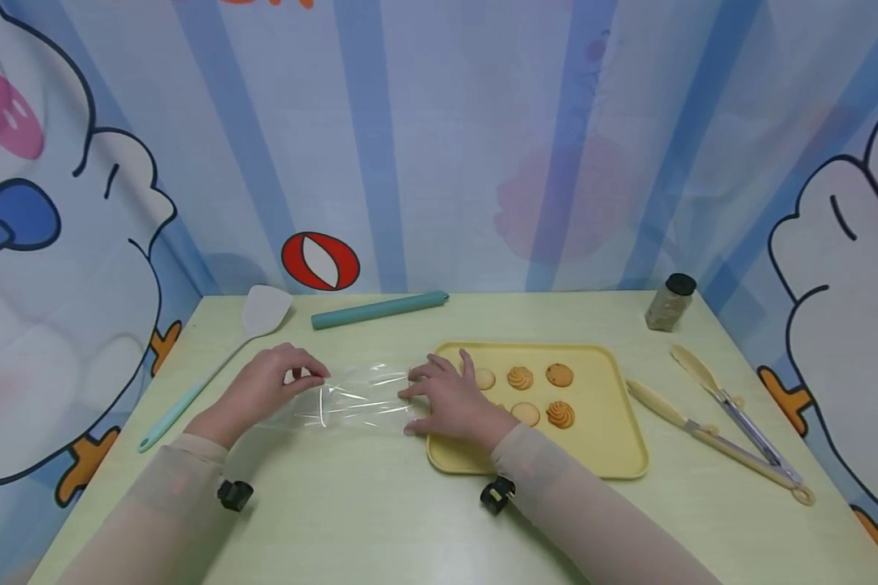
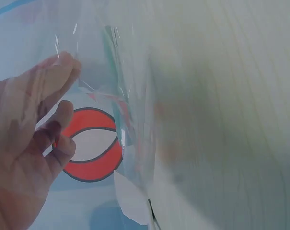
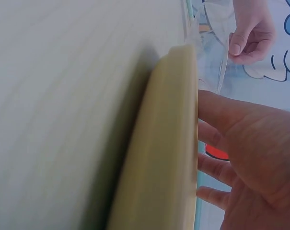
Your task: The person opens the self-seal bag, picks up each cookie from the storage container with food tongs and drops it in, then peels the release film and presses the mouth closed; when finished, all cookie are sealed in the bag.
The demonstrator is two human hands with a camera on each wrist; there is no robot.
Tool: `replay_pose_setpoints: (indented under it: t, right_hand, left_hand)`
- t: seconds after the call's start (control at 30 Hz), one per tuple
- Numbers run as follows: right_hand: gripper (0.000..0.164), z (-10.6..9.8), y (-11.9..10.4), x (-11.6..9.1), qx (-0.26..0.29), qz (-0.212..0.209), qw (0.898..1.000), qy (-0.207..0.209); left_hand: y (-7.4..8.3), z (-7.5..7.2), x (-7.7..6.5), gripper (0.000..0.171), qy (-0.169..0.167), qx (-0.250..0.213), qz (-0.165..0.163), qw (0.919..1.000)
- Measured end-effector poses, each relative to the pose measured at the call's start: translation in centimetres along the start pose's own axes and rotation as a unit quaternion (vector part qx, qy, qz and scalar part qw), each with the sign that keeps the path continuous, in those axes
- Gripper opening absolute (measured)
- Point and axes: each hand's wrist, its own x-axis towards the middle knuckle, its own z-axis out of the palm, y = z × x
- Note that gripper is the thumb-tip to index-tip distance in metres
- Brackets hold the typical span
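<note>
A clear plastic bag (image 1: 362,398) lies between my hands, left of the yellow tray (image 1: 607,455). My left hand (image 1: 267,386) pinches the bag's left end between thumb and fingers; the right wrist view also shows this left hand (image 3: 254,36) at the film (image 3: 214,62). My right hand (image 1: 457,402) reaches over the tray's left rim with fingers spread, the fingertips at the bag's right end. Whether they press on the film is hard to tell. On the tray sit several cookies, among them a swirled cookie (image 1: 560,414) and a round speckled cookie (image 1: 559,374); my right hand partly hides others.
A spatula (image 1: 267,313) with a pale green handle lies at the left. Behind the bag is a teal rolled tube (image 1: 380,310). At the right are tongs (image 1: 739,455) and a black-lidded jar (image 1: 671,302). A printed curtain (image 1: 454,162) hangs along the table's back edge.
</note>
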Motion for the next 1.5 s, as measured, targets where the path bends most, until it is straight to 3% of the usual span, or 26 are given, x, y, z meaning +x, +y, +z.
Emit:
replay_pose_setpoints:
  t: [0.27, 0.5, 0.8, 1.2, 1.5]
  right_hand:
    - [0.050, 0.0, -0.1, -0.1, -0.010, -0.007, 1.000, 0.000]
    - [0.040, -0.9, 0.0, -0.9, -0.003, -0.021, 0.999, 0.033]
    - [0.035, -2.2, 1.8, -3.7, 0.009, -0.020, 0.996, 0.084]
    - [0.039, -4.1, 5.8, -9.0, 0.039, 0.043, 0.990, 0.128]
    - [0.039, -5.4, 9.7, -13.1, 0.001, 0.063, 0.984, 0.168]
  left_hand:
    - [-0.2, 0.1, -0.1, 0.016, -0.004, 0.003, 0.000, 1.0000]
    - [-0.4, 0.7, -0.3, 0.013, 0.007, -0.006, 0.022, 0.9997]
    - [-0.6, 1.4, -0.6, 0.012, 0.008, -0.016, 0.015, 0.9997]
    - [-0.6, 1.8, -0.8, 0.009, 0.018, -0.016, 0.025, 0.9994]
    - [-0.6, 2.0, -1.2, 0.008, 0.009, -0.022, 0.011, 0.9997]
